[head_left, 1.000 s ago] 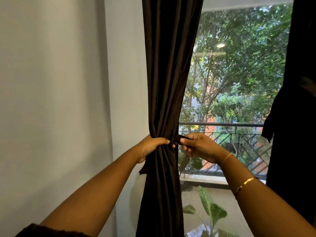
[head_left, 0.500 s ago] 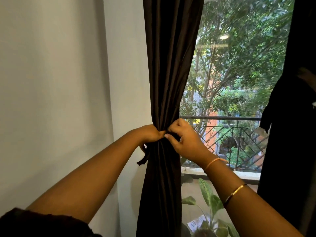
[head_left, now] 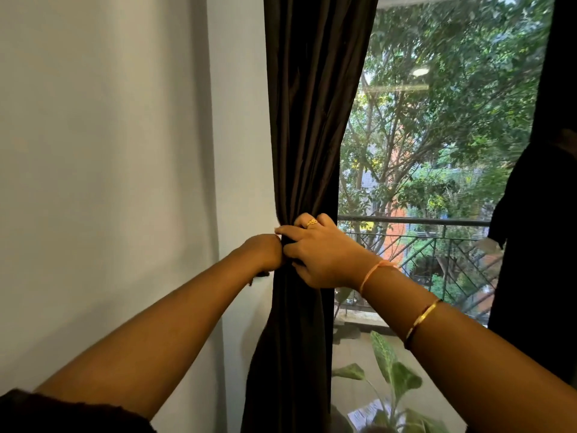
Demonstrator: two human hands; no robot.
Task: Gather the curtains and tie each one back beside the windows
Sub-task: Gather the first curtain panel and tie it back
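A dark brown curtain (head_left: 312, 120) hangs gathered into a narrow bunch at the left side of the window (head_left: 437, 151). My left hand (head_left: 265, 253) grips the bunch at its pinched waist from the left side. My right hand (head_left: 321, 254) lies across the front of the same spot, its fingers curled round the dark tie-back band there, which is mostly hidden under both hands. A loose end of the band (head_left: 259, 276) hangs below my left wrist. A second dark curtain (head_left: 540, 229) hangs bunched at the window's right side.
A plain white wall (head_left: 109, 182) fills the left. Beyond the glass are a metal balcony railing (head_left: 421, 223) and trees. A leafy potted plant (head_left: 393, 376) stands on the floor below the window, just right of the curtain's lower part.
My right hand has moved left from the window side of the curtain onto the front of the bunch, over the tie-back. My left hand has held its grip at the waist.
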